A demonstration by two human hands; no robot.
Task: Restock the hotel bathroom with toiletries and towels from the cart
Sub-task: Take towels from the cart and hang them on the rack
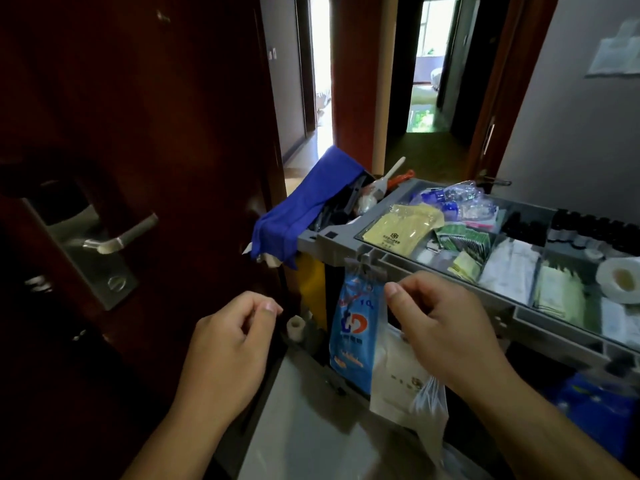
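Note:
The grey housekeeping cart [341, 245] stands at the right, its top tray split into compartments. These hold yellow packets [401, 226], green sachets [464, 237], white packets [509, 268], small dark bottles [588, 226] and a toilet roll [620, 278]. A blue printed bag [353, 327] hangs from a hook on the cart's front rim. My right hand [446, 330] is just below that rim, fingers curled round the top of a white plastic bag [394, 379] that hangs beside the blue one. My left hand [225, 351] floats left of the cart, loosely curled and holding nothing.
A dark wooden door [138, 116] with a metal lever handle [121, 237] fills the left side. A blue cloth [304, 209] drapes over the cart's far left end, next to brushes. Behind the cart a corridor leads to two lit doorways. Pale floor shows below my hands.

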